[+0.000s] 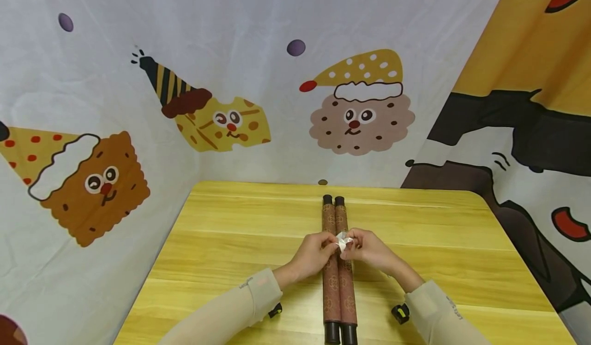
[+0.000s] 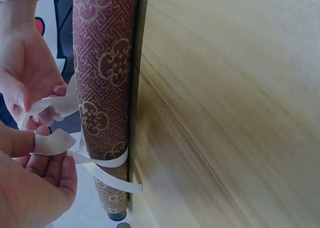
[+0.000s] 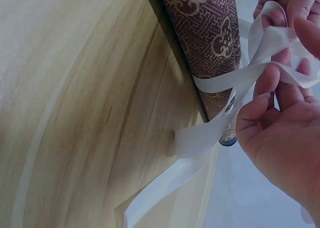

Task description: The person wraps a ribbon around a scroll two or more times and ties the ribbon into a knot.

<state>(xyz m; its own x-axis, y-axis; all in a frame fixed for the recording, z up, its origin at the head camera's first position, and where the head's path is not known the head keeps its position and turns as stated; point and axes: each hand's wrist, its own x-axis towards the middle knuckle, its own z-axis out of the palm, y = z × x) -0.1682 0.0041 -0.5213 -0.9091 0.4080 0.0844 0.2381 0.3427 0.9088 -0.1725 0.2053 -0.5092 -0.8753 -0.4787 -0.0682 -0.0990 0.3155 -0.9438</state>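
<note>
Two scrolls [image 1: 331, 293] in dark red patterned cloth with black end knobs lie side by side on the table. White ribbon [image 3: 220, 81] wraps around them near the middle. My left hand [image 1: 311, 255] pinches a piece of this ribbon [image 2: 52, 142] between thumb and fingers, just above the scrolls. Opposite it, my right hand [image 1: 369, 250] pinches another part of the ribbon, which forms a loop between the hands. One loose ribbon tail hangs down onto the wood in the right wrist view. Fingers partly hide the crossing of the ribbon.
The yellow wood-grain table [image 1: 221, 232] meets a white cloth backdrop [image 1: 258, 21] printed with cartoon snacks. Small black straps or devices [image 1: 400, 313] sit by each wrist. The scrolls' far knobs [image 1: 328, 199] lie close to the table's back edge.
</note>
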